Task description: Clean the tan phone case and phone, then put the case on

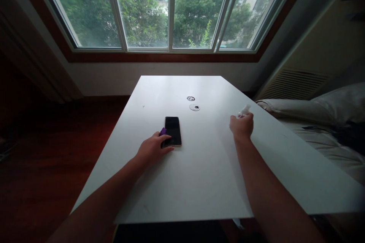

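Note:
A black phone (173, 129) lies face up on the white table (199, 182), left of its middle. At its lower left corner is my left hand (154, 146), with a small purple object (162, 131) held at the fingers and a finger stretched over the screen. Further right, my right hand (242, 124) is closed round a whitish, translucent object (244, 110) whose top sticks out above the fist; the rest of it is hidden by the fingers.
Two round cut-outs or discs (194, 107) are near the table's far part. A light sofa (322, 121) with dark cloth stands along the right. Beyond the table is a wide window (170, 11); reddish wooden floor (57, 167) lies to the left.

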The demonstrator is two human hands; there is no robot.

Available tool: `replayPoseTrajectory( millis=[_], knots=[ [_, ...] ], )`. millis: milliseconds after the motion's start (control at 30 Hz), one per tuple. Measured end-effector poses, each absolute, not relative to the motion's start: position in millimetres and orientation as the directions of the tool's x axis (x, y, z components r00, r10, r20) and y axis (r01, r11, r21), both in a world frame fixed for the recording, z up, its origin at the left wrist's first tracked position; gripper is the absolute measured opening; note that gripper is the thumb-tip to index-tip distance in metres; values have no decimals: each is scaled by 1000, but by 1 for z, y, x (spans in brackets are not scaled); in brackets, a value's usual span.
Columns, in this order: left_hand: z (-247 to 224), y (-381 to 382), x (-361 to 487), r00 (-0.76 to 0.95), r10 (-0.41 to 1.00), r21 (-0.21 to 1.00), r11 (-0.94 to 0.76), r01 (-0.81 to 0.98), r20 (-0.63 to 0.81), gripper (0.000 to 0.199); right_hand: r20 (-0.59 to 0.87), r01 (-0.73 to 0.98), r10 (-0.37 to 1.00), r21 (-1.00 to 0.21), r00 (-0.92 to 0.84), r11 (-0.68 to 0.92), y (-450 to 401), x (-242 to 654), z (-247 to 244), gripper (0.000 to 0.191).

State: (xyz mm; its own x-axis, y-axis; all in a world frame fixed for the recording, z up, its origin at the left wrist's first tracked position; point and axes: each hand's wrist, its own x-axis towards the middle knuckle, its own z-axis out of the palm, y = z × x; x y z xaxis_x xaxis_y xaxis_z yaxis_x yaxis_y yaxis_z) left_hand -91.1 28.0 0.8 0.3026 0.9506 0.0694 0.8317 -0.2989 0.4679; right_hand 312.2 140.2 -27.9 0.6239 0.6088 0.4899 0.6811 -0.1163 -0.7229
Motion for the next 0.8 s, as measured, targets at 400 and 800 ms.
replayPoseTrajectory(
  millis=[400, 800],
  knots=[
    [0, 29, -89, 292, 954, 400, -291, 869, 60, 46, 433, 567, 823, -806, 367, 171, 141, 244, -29, 65],
    [2, 27, -87, 288, 953, 410, -300, 861, 93, 45, 620, 737, 762, -426, -185, 525, 89, 150, -1, 60]
  ],
)
